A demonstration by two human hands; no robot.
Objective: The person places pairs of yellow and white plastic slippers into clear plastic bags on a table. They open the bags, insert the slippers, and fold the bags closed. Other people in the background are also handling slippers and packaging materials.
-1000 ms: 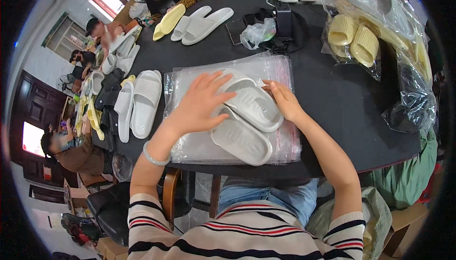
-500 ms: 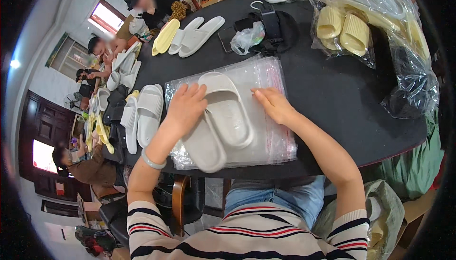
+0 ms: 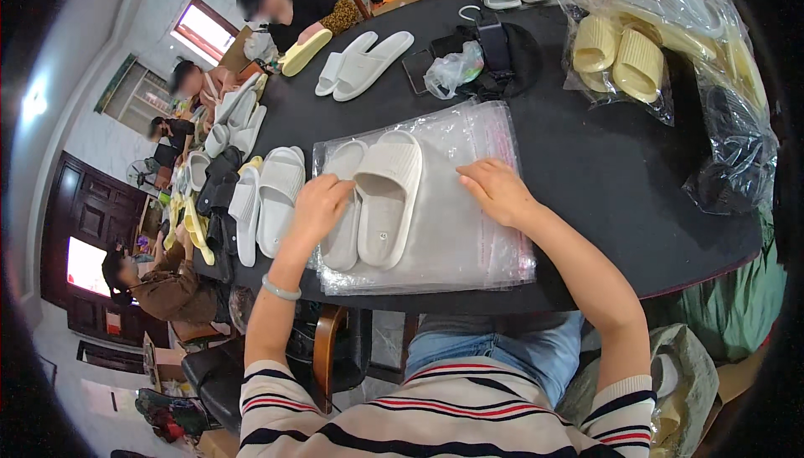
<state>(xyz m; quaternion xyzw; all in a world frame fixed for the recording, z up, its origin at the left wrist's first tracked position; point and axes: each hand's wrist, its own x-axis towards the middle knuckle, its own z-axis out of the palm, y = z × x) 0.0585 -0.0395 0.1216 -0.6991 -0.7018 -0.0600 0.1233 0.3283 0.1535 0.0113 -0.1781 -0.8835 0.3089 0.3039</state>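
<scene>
A pair of pale grey ribbed slippers lies side by side on a stack of clear plastic bags (image 3: 456,244) in front of me. The right slipper (image 3: 389,198) overlaps the left slipper (image 3: 338,244) slightly, both with toe openings pointing toward me. My left hand (image 3: 322,207) is closed at the left slipper's strap, its fingers bent over it and partly hiding it. To the right of the pair, my right hand (image 3: 501,193) pinches the top plastic bag between thumb and fingers, near the side with the reddish strip.
White slippers (image 3: 280,194) stand in a row to the left, beside black ones (image 3: 219,182). Another white pair (image 3: 364,64) lies farther back. A phone and clear bag (image 3: 454,71) rest behind the stack. Bagged yellow slippers (image 3: 638,64) occupy the far right. Co-workers sit along the left edge.
The pair has turned straighter and moved farther from the table edge, more fully onto the bags. At the far side, a person's hand has taken hold of a yellow slipper.
</scene>
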